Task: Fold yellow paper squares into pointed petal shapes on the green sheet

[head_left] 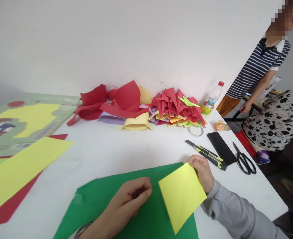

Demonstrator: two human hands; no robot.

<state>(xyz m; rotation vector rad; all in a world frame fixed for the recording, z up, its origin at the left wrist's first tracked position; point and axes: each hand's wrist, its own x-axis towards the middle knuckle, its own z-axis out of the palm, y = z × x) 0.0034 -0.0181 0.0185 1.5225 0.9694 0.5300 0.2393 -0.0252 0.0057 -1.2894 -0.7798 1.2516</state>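
Observation:
A square sheet of yellow paper (182, 196) is pinched at its upper right edge by my right hand (202, 171), whose fingers curl behind it. The sheet is raised at a tilt above a large piece of green paper (100, 196) on the table. To the left of the yellow square, my left hand (130, 202) hovers over the green paper. Its fingers are curled in with the thumb against them, and I see nothing held there.
Folded red paper pieces (171, 103) and paper hats (127, 98) line the wall. A utility knife (208, 157), black phone-like slab (221, 147) and scissors (243, 161) lie right. Yellow strips (32, 169) lie left. A bottle (214, 94) stands behind; two people are beyond the table.

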